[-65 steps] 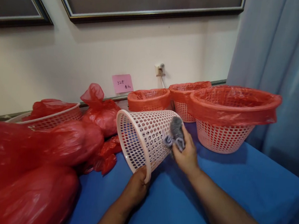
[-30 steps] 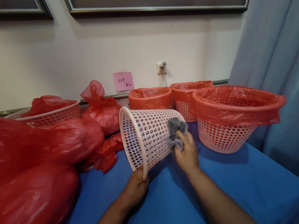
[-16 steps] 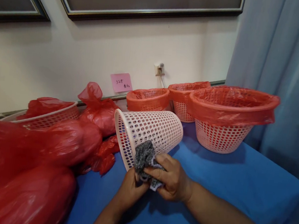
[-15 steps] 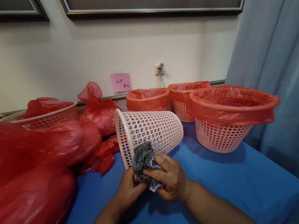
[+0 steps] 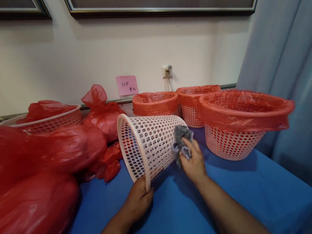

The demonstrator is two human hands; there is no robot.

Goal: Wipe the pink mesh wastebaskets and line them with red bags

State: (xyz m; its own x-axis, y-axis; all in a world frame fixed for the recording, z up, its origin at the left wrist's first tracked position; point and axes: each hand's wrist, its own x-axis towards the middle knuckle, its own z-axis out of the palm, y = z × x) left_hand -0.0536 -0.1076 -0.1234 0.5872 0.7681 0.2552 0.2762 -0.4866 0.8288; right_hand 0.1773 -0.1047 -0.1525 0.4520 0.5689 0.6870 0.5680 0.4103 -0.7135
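A pale plastic wastebasket (image 5: 154,139) with round holes lies on its side, its mouth facing left and toward me. My left hand (image 5: 137,199) grips the near, lower part of its rim, thumb on the outside. In my right hand (image 5: 194,159) is a bunched grey cleaning cloth (image 5: 181,138) with a white edge. That cloth touches the outer wall close to the basket's base. Part of the cloth is hidden by my fingers.
Red bin liners cover the rims of a large basket (image 5: 232,142), a middle one (image 5: 191,113) and a smaller one (image 5: 155,104). Filled red plastic bags (image 5: 27,196) crowd the left side, before another white-rimmed basket (image 5: 53,118). All stand on a blue-covered table (image 5: 179,215).
My right hand has moved the cloth from near the rim, up and right along the wall to the base end. The basket has tilted slightly, its mouth turned more toward me.
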